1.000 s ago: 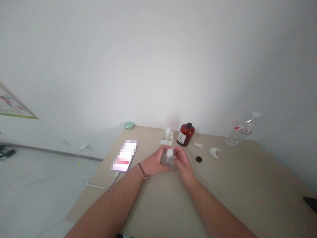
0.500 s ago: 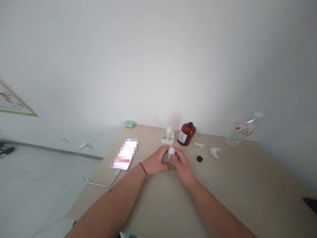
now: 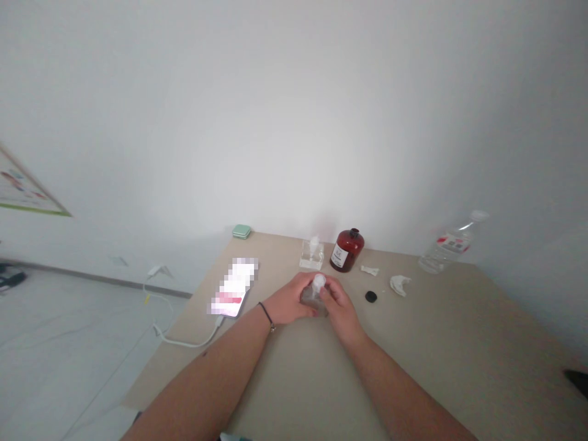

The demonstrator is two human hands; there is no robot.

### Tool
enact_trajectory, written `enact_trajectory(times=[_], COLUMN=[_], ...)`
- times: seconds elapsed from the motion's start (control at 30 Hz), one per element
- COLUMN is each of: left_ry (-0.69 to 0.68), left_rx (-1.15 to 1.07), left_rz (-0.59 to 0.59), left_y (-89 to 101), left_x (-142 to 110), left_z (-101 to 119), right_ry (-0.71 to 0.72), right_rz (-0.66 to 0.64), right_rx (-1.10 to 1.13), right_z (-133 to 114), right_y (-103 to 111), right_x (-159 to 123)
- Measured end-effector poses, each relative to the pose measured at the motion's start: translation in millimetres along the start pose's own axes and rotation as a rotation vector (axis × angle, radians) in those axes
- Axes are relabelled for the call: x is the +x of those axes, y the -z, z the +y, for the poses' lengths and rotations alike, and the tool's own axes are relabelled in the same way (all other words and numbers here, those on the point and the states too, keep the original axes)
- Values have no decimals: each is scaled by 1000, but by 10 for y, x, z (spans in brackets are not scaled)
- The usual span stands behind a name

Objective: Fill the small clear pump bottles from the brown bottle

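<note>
Square bottle, clear, stiff and likely slippery, sits at 12 o'clock, gripped between left hand and right hand, fingers curled around it; hold the flat sides, not the white cap.

The clear square bottle was partly hidden by the left hand and right hand. The phone screen was blurred, the brown bottle's label too small to read, and the wall poster cut off by the left edge.
</note>
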State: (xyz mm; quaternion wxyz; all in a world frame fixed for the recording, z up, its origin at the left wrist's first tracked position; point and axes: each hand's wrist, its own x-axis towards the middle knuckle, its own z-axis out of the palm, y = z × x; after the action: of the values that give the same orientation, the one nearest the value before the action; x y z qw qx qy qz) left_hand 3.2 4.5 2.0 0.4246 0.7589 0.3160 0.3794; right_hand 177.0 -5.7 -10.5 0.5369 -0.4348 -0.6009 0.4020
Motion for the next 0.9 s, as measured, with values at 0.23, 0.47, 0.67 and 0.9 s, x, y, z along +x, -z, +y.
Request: enact_trajectory(times=[0.23,0.47,0.67,0.9], left_ry=[-14,-3,-3,42], left_rx=[5,0,-5,-30], left_rz=[9,-1,-13,-5], left_y=[3,-4,-5,-8], left_x=[-10,-8,-11,-23], left_z=[-37,-24,-46,-31], right_ry=[-5,-19,-17,8], right_rz=[-23,26,36,-42], right_rx=[23,50,126,91], right_z=[-28,70,74,-20], right_y=[25,-1,21,34], right_x=[6,13,4,-3])
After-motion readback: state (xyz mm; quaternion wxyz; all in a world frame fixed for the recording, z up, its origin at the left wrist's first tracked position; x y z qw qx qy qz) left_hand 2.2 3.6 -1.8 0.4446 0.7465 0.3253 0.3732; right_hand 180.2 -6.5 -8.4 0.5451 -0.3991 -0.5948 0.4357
